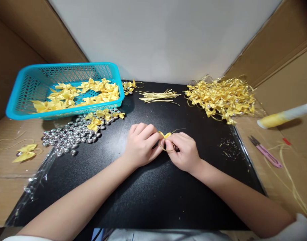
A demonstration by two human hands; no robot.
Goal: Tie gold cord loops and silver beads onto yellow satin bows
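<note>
2 hands, left hand [140,144] and right hand [185,152], are pinching 1 yellow bow [165,135] and its gold loop [166,147] between clenched fingers, apparently mid-tying; tightening likely needs a steady pull, silver beads [70,135] lying left.

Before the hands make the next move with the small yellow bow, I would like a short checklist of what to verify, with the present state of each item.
1. Small yellow ribbon bow held by both the left hand and the right hand: ok.
2. Thin gold cord loop hangs under the bow: ok.
3. Loop knotted tight: cannot tell, the fingers cover it.
4. Cut gold cord pieces lie on the black mat: ok.
5. Silver beads lie beside the blue plastic basket: ok.
6. Pink thread snips lie apart from both hands: ok.
</note>
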